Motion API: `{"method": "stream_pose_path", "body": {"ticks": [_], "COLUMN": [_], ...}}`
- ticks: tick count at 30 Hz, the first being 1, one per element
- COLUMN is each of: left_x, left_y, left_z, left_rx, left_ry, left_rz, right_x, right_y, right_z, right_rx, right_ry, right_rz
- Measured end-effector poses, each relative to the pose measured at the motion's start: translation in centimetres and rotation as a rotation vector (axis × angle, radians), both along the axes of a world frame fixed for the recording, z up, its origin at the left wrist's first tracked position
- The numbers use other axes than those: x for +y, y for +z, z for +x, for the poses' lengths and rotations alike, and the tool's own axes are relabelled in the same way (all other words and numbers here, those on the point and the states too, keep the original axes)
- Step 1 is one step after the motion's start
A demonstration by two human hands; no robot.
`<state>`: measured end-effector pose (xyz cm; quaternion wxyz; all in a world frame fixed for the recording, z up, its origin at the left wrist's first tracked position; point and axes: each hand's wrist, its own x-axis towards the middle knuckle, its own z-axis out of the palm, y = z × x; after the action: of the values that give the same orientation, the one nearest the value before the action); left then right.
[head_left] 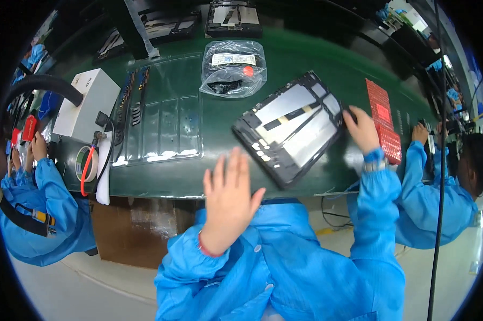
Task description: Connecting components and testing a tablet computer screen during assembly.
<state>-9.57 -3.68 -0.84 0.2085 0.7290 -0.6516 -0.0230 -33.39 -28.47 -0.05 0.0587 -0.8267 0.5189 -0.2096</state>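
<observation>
An opened tablet-like device (317,128) with a black frame, silver panels and dark strips lies tilted askew on the green table in front of me. My right hand (363,131) grips its right edge, fingers curled at the corner. My left hand (229,197) is open, palm down and fingers stretched out, just short of the device's near left corner and apart from it. Beyond the device is a clear plastic bag (233,69) with a white label, a red-orange dot and dark parts inside.
Left of centre lies a clear plastic tray (169,115) with small parts along its left side. Farther left stand a white box (86,101) with a black hose and a tape roll (85,163). Red bubble wrap (383,120) lies right. Co-workers sit on both sides.
</observation>
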Motion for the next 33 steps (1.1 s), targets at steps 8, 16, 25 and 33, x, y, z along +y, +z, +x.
{"method": "stream_pose_path", "body": {"ticks": [8, 16, 25, 33], "left_x": [2.2, 2.0, -4.1, -15.3], "left_y": [0.0, 0.8, 7.3, 2.0], "left_z": [2.6, 4.7, 10.9, 14.5], "left_rx": [0.230, 0.117, -0.088, -0.167], "left_ry": [0.028, 0.118, -0.024, -0.099], "left_rz": [-0.009, -0.166, -0.310, -0.612], "right_x": [11.0, 12.5, 8.0, 3.1], "right_y": [-0.8, -0.5, 5.3, 5.8], "right_z": [-2.8, -2.5, 1.7, 17.5], "right_rx": [-0.195, -0.183, -0.442, -0.739], "right_ry": [0.165, 0.098, 0.562, 0.723], "right_rz": [0.173, 0.249, -0.158, 0.302]}}
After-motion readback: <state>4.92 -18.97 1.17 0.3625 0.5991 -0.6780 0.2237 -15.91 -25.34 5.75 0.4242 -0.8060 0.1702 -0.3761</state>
